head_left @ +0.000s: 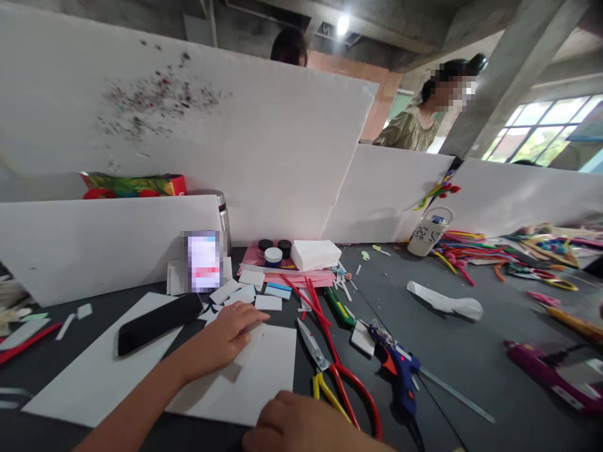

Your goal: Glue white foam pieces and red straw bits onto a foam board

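Note:
My left hand [232, 331] hovers over a white sheet of card [221, 397], its fingers reaching right and its thumb underneath. A thin white card piece [249, 353] appears pinched there, blending into the sheet and casting a shadow. At the bottom edge, my right hand [301, 424] is closed, knuckles up, near the sheet's lower right corner. Its fingertips are hidden, so anything inside it cannot be seen. Scissors [325, 367] with red and yellow handles lie just right of the sheet, blades pointing away. Small white cards [268, 303] lie scattered beyond my left hand.
A black phone [157, 323] rests on another white sheet [89, 376]. A lit phone [204, 263] leans upright behind. On the right lie a blue glue gun [398, 370], a green cutter [339, 307] and a purple glue gun [551, 376]. White boards [282, 157] enclose the table; people are beyond.

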### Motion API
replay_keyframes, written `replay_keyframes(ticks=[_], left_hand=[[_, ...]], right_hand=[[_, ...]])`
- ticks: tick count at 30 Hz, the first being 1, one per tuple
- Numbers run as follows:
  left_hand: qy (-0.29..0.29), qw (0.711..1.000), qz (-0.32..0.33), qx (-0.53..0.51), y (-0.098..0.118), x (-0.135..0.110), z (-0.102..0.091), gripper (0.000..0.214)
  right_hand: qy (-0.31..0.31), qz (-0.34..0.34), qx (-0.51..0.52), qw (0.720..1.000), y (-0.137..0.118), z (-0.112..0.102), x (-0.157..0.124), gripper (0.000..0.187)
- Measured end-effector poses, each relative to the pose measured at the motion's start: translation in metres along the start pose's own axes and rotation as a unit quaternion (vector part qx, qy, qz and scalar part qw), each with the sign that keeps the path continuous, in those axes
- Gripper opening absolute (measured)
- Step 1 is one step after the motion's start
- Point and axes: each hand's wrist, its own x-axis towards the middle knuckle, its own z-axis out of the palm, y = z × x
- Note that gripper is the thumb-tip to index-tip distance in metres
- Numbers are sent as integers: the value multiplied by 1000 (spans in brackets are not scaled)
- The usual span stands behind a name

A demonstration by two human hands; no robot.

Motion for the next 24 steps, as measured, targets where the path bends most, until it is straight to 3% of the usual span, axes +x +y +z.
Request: replay_keyframes(ticks=[2,4,6,8,14,19,24], left_hand=[[32,999,-3,26,-3,-14,8,44],[70,996,8,60,-4,-29,14,44],[98,990,10,101,-5,-43,20,46],[134,979,4,152,-9,-53,29,50],[233,926,-94,280,-27,-71,62,86],[219,922,-144,283,-34,-80,70,66],[219,931,-154,249,-48,-85,69,58]], right_hand=[[2,56,9,998,2,-22,-6,28],[60,141,27,988,11,-37,-8,32],[111,195,20,974,25,-43,-4,36],[124,217,6,968,43,-40,5,36],[103,237,-24,966,73,-23,34,27],[85,243,-30,966,60,-25,31,24],[46,194,4,980,45,-32,17,18]])
